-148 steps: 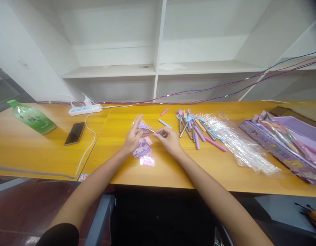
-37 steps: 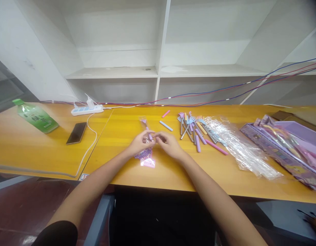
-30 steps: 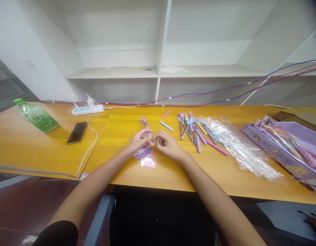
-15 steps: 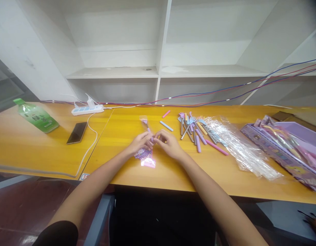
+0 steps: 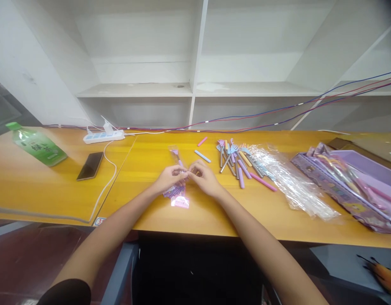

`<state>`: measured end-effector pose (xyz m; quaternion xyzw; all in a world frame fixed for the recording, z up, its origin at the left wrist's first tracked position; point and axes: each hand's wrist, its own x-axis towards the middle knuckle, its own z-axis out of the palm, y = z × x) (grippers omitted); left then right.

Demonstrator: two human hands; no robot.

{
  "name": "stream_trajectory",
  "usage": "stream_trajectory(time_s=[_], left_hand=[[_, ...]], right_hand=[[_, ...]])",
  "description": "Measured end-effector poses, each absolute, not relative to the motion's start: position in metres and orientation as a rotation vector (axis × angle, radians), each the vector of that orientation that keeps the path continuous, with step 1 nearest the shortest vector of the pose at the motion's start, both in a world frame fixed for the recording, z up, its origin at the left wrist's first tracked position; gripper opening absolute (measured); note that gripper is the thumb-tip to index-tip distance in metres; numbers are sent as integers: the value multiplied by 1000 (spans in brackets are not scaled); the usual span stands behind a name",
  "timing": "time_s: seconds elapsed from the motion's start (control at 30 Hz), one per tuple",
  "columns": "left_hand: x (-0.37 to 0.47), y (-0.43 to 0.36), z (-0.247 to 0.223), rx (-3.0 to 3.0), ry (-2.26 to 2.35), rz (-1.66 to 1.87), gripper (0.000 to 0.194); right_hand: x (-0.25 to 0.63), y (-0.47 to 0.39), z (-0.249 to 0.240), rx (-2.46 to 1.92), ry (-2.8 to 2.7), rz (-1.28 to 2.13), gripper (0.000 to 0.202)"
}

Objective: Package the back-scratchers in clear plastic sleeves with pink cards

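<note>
Both hands meet over the surface, fingertips together. The left hand pinches the lower part of a clear sleeve; a purple scratcher lies inside, claw end pointing away from the person. The right hand has thumb and forefinger closed at the left fingertips; whether it grips the sleeve cannot be told. Printed cards overlap just below the left hand, partly covered by it. Beyond the right hand: a blue tube and a shorter pink one, apart. To the right, loose scratchers in a heap, clear bags beside them, then a purple box.
</note>
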<state>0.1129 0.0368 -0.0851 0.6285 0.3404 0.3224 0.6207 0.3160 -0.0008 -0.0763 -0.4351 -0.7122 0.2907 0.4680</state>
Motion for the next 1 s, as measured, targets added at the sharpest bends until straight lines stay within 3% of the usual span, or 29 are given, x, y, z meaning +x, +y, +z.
stream_trajectory(time_s=[0.7, 1.0], left_hand=[[115, 34, -82, 1385, 809, 665, 48], [116, 27, -76, 1355, 790, 647, 61]], right_hand=[[316, 4, -90, -1181, -1644, 1116, 43], [314, 6, -93, -1031, -1523, 1311, 47]])
